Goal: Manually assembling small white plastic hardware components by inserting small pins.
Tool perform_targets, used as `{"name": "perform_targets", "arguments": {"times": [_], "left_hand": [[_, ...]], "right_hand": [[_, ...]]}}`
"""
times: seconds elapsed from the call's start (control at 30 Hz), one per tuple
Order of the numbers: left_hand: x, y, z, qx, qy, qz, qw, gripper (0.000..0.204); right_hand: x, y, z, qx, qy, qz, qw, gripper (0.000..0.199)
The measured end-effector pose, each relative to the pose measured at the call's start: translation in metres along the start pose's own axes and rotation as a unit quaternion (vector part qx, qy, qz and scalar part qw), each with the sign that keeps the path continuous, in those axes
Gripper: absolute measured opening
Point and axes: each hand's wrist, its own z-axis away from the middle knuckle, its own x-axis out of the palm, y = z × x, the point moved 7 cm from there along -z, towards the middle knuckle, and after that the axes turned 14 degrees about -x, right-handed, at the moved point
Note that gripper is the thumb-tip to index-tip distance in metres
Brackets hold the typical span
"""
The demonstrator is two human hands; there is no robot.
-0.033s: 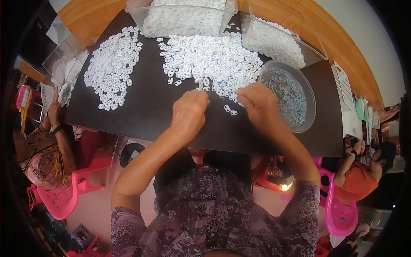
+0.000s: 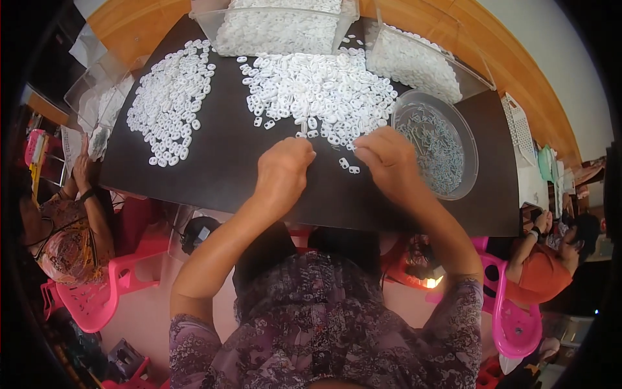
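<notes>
My left hand (image 2: 282,172) hovers over the near edge of a big pile of small white plastic pieces (image 2: 317,91) on a black tabletop (image 2: 227,162). Its fingertips pinch one white piece (image 2: 302,131). My right hand (image 2: 389,162) is close beside it with the fingers curled inward; I cannot see anything in them. Two loose white pieces (image 2: 348,166) lie between the hands. Just right of my right hand stands a clear round bowl (image 2: 435,142) holding several small grey metal parts.
A second spread of white pieces (image 2: 172,100) lies at the left. Clear bins of white pieces (image 2: 275,26) (image 2: 421,61) stand at the table's far side. Other people sit on pink chairs (image 2: 97,298) (image 2: 512,318) at left and right.
</notes>
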Motion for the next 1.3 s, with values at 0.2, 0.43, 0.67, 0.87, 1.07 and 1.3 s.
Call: {"name": "perform_targets", "arguments": {"times": [0.2, 0.43, 0.67, 0.87, 1.07, 1.3], "left_hand": [[-0.001, -0.030, 0.023, -0.340, -0.155, 0.424, 0.825, 0.013], [-0.010, -0.043, 0.040, -0.375, -0.099, 0.552, 0.738, 0.013], [-0.016, -0.047, 0.046, -0.403, -0.093, 0.602, 0.682, 0.012], [-0.017, -0.051, 0.052, -0.410, -0.098, 0.656, 0.626, 0.011], [-0.019, -0.051, 0.055, -0.403, -0.075, 0.669, 0.620, 0.010], [-0.020, -0.049, 0.058, -0.399, -0.081, 0.638, 0.653, 0.011]], "right_hand": [[0.032, -0.008, -0.003, -0.021, -0.034, 0.078, 0.996, 0.006], [0.054, -0.007, -0.008, -0.044, -0.084, 0.143, 0.985, 0.011], [0.061, -0.006, -0.012, -0.058, -0.120, 0.166, 0.977, 0.010], [0.061, -0.013, -0.010, -0.088, -0.117, 0.183, 0.972, 0.011], [0.054, -0.024, -0.015, -0.061, -0.068, 0.110, 0.990, 0.011], [0.063, -0.051, -0.021, 0.198, -0.068, -0.275, 0.938, 0.013]]}}
